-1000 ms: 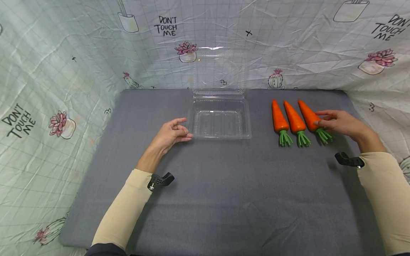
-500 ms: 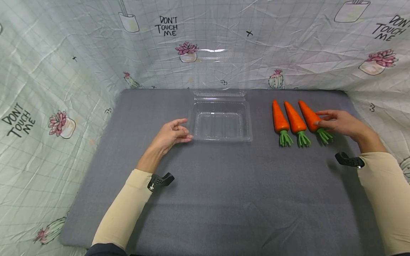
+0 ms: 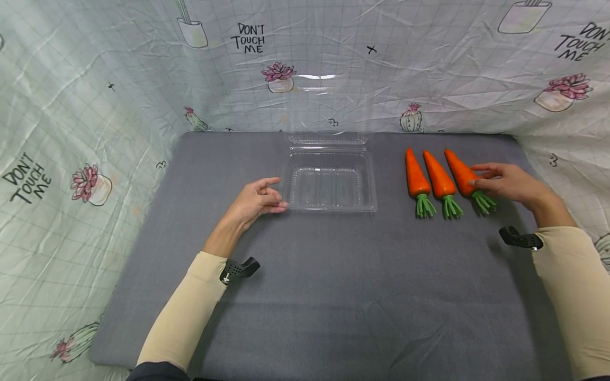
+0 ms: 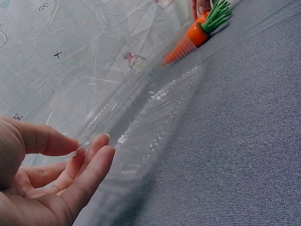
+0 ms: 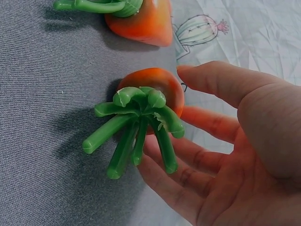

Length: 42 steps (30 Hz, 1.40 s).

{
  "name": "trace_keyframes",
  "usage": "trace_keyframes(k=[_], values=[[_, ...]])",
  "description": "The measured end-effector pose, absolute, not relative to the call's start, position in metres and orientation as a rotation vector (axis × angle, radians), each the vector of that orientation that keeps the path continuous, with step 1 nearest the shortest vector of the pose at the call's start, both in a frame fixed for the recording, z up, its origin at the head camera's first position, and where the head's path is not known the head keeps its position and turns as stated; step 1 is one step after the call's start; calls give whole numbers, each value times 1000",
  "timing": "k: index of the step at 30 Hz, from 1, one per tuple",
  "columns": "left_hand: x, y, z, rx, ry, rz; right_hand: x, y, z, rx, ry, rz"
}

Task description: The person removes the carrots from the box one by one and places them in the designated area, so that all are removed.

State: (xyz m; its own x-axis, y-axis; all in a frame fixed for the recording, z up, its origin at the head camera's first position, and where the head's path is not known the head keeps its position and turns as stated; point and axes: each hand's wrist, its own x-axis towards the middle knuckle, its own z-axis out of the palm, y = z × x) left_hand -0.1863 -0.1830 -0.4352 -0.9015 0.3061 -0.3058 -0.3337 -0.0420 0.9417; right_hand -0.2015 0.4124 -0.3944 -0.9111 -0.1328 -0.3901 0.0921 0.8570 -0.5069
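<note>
In the head view a clear plastic clamshell box (image 3: 332,208) sits mid-table with its lid (image 3: 329,138) raised toward the back. My left hand (image 3: 257,200) is at its left side; in the left wrist view the fingertips meet at the rim, pinching it. Three orange carrots with green tops lie side by side on the right: a left carrot (image 3: 417,177), a middle carrot (image 3: 439,176) and a right carrot (image 3: 461,172). My right hand (image 3: 507,182) holds the right carrot near its leafy end, thumb and fingers on opposite sides.
A grey table (image 3: 324,286) bears everything. Behind it and along both sides hangs a pale printed curtain (image 3: 324,42), close behind the box lid. Black wrist straps with a camera (image 3: 243,267) sit at the cuffs.
The clear box has shifted slightly toward me and to the right, and its lid leans a little differently. Both hands and the carrots have hardly moved.
</note>
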Motion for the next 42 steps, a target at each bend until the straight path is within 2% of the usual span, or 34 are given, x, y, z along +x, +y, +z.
trace_keyframes(k=[42], values=[[-176,-185,-434,3,1800,1976,-196,415,-399,-70,2663,-864]])
